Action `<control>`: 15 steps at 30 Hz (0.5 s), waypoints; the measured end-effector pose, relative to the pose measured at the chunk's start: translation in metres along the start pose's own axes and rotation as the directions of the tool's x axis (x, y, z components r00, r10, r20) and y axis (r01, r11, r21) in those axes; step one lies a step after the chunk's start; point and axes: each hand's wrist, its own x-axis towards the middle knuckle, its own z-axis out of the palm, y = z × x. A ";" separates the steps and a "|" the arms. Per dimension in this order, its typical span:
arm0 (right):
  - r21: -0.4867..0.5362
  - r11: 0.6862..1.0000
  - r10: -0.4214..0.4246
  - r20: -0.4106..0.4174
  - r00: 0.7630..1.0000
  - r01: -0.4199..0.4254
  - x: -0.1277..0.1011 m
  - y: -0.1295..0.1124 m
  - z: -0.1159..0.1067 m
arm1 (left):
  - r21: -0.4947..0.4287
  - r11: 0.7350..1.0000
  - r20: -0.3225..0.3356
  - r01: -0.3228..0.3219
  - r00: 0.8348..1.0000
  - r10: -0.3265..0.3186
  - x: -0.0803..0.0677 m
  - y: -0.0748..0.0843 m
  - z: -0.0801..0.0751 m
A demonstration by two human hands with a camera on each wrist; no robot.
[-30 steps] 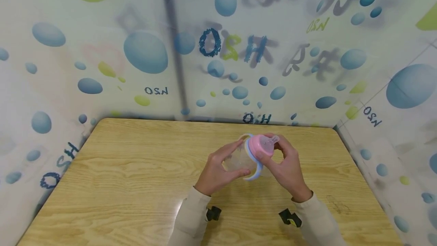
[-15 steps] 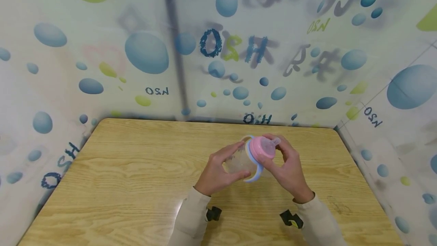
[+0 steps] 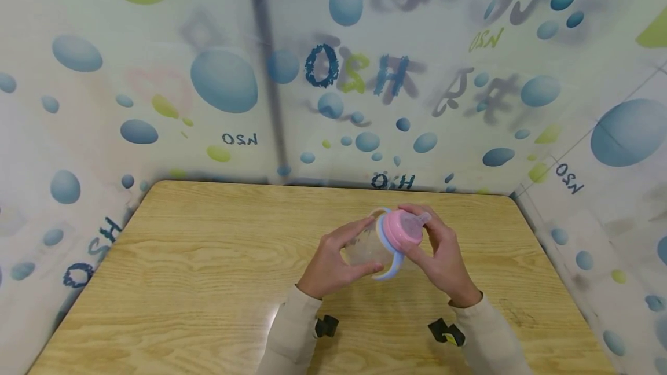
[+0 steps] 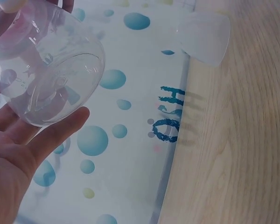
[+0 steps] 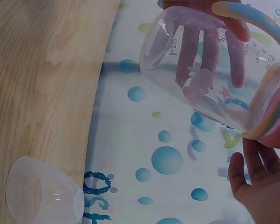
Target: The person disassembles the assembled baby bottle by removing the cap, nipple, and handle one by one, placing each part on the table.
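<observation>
Both hands hold a baby cup above the wooden table (image 3: 198, 259) in the head view. Its clear body (image 3: 365, 246) lies tilted, base toward the left, with a blue handle ring (image 3: 392, 265) and a pink spouted lid (image 3: 403, 230). My left hand (image 3: 354, 250) grips the clear body. My right hand (image 3: 422, 236) curls round the pink lid. The left wrist view shows the clear body (image 4: 46, 65) resting against the left fingers (image 4: 51, 135). In the right wrist view the body (image 5: 210, 79), blue handle (image 5: 252, 14) and pink lid (image 5: 277, 130) sit above the right fingers (image 5: 256, 182).
A clear plastic cap (image 5: 42, 196) lies on its side on the table near the wall; the left wrist view shows this cap (image 4: 205, 37) too. Bubble-patterned walls (image 3: 333, 74) close in the table on three sides. Black wrist mounts (image 3: 326, 325) sit on both sleeves.
The cup and both hands have drifted slightly right and down. The lid's spout has turned a little to the right. Both grips are unchanged.
</observation>
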 end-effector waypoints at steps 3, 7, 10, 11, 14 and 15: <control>0.049 0.999 -0.008 0.022 1.000 0.006 0.000 0.001 -0.002 | -0.006 1.000 0.004 -0.016 1.000 0.016 0.000 0.000 0.001; 0.109 0.994 -0.024 0.042 0.999 0.019 0.000 0.001 -0.003 | -0.013 1.000 0.011 -0.019 1.000 0.019 0.001 0.000 0.001; 0.146 0.989 -0.042 0.051 0.998 0.034 0.001 0.001 -0.003 | -0.016 1.000 0.016 -0.004 1.000 0.004 0.001 0.000 0.002; 0.160 0.986 -0.048 0.054 0.997 0.039 0.001 0.000 -0.003 | -0.016 1.000 0.018 -0.001 1.000 0.001 0.000 0.000 0.002; 0.185 0.981 -0.066 0.061 0.996 0.054 0.001 0.000 -0.002 | -0.014 1.000 0.019 0.003 1.000 -0.002 0.000 0.000 0.002; 0.192 0.980 -0.069 0.064 0.996 0.055 0.001 0.000 -0.002 | -0.013 1.000 0.019 0.001 1.000 -0.001 0.000 0.000 0.002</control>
